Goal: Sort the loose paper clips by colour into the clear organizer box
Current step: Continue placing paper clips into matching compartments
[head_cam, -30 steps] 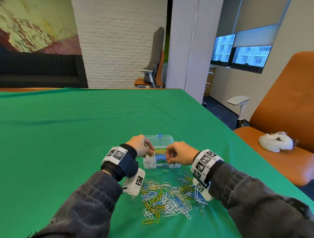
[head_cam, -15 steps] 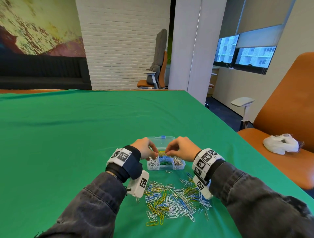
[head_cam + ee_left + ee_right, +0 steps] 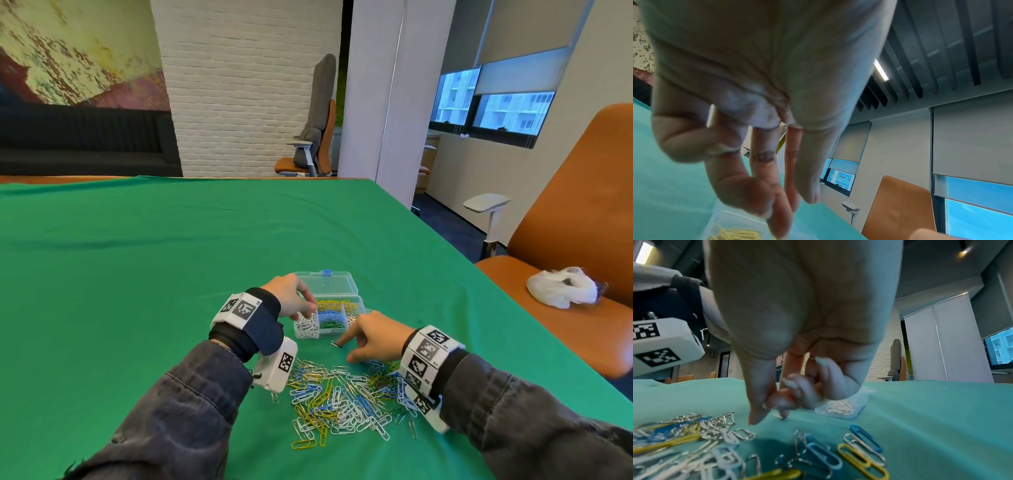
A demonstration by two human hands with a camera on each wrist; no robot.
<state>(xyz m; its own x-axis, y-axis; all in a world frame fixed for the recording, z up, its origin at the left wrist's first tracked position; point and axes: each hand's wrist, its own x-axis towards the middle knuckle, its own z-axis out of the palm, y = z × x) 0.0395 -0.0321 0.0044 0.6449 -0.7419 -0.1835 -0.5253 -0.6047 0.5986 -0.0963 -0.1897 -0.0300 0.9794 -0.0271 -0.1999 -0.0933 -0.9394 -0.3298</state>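
Note:
The clear organizer box (image 3: pixel 362 303) stands open on the green cloth, lid (image 3: pixel 325 282) laid back, with white, yellow, blue, green and silver clips in separate compartments. My left hand (image 3: pixel 305 308) hangs over the white-clip compartment at the box's left end. Its fingers (image 3: pixel 781 224) point down loosely and I see nothing between them. My right hand (image 3: pixel 344 351) is down on the cloth just in front of the box. Its index fingertip (image 3: pixel 782 402) touches a lone silver clip (image 3: pixel 337 344) (image 3: pixel 784 416), with the thumb apart. The mixed pile of loose clips (image 3: pixel 342 401) lies nearer me.
An orange chair (image 3: pixel 582 192) stands beyond the table's right edge, with a crumpled white bag (image 3: pixel 561 286) on its seat. Green cloth (image 3: pixel 171 257) stretches far to the left and back. Both wrists carry white tagged camera units close above the pile.
My right hand has left the box and dropped to the cloth in front of it, onto the silver clip. The left hand stayed over the box's left end.

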